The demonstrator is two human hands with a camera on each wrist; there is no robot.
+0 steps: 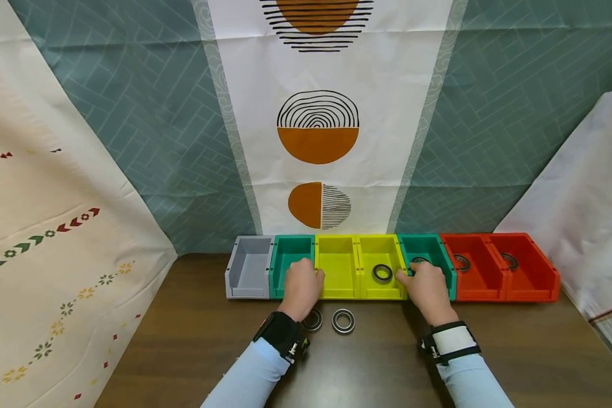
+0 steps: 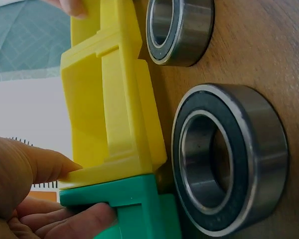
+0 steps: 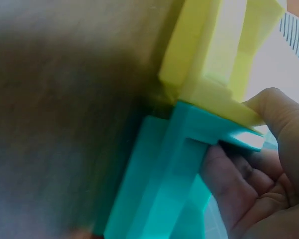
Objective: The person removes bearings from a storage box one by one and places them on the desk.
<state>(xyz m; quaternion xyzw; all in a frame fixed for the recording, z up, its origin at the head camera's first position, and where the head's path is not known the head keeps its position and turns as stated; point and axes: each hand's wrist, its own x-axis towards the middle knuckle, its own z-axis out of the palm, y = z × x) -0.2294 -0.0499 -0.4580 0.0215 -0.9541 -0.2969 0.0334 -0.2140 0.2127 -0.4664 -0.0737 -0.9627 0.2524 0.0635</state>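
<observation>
- Dark wooden surface carries a row of coloured bins before patterned drapes.
- My left hand pinches the left green bin at its front wall.
- My right hand clamps the right green bin.
- Two bearings lie near my left wrist.

**Colours along the row of bins**

The bins run grey, green, yellow, yellow, green, red and red from left to right across the middle of the frame. The bearings are silver metal with black seals. The surface is dark brown wood grain. Behind, a teal herringbone backdrop flanks a white banner with orange half-discs and black line patterns. At left, a cream cloth carries red and green chevrons and small yellow flowers. Both sleeves are pale blue; one wrist strap is black, the other white and black.
</observation>
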